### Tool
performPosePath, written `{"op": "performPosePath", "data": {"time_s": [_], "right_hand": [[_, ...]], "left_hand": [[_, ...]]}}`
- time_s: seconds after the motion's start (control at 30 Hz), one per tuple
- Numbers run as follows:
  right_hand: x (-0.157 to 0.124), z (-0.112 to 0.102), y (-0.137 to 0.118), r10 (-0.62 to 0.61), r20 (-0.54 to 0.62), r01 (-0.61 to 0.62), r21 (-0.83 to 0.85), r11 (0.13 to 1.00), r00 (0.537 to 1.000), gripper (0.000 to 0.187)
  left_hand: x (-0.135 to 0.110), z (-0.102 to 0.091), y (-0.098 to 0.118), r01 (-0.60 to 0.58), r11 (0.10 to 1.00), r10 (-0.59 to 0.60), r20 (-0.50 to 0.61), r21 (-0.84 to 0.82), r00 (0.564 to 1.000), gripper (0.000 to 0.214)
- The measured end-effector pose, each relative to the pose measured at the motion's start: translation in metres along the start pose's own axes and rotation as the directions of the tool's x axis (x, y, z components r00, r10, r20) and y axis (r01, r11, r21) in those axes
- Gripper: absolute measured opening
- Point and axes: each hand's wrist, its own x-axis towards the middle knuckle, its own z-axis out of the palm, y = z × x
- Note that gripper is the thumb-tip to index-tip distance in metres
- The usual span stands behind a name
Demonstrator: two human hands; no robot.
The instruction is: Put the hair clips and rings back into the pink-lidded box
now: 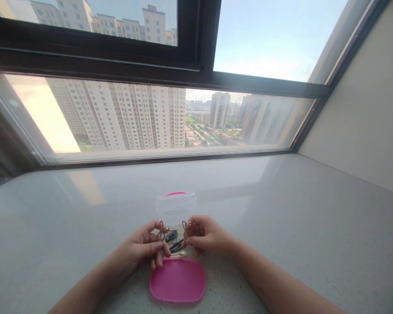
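My left hand (144, 245) pinches a brown, looped, bow-shaped hair clip (161, 230). A matching bow-shaped hair clip (185, 227) is held between the thumb and fingers of my right hand (206, 235). The two bows face each other, a small gap apart. Between and below my hands lie black hair clips (177, 247) and a gold-coloured clip (179, 254), partly hidden by my fingers. Just in front of me is a pink oval lid or tray (177, 281), close to my left fingertips. Beyond my hands stands a clear plastic box (175, 205) with a pink strip on top.
The work surface is a pale speckled windowsill (298, 231). At its far side runs a dark window frame (150, 165), with tall buildings outside. A white wall (363, 109) rises on the right.
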Motion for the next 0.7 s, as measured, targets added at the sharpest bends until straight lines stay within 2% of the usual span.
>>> {"op": "performPosePath", "data": {"time_s": [0.4,0.7], "right_hand": [[0.001,-0.0037,0.0091,0.001,0.008,-0.001,-0.025,1.0,1.0,0.037],[0.0005,-0.0032,0.0069,-0.012,0.011,0.012,-0.004,1.0,1.0,0.036]], "left_hand": [[0.0003,0.0032,0.0038,-0.002,1.0,0.002,-0.016,-0.02,1.0,0.026],[-0.0005,0.0027,0.0031,-0.017,1.0,0.017,-0.019,-0.014,1.0,0.022]]}}
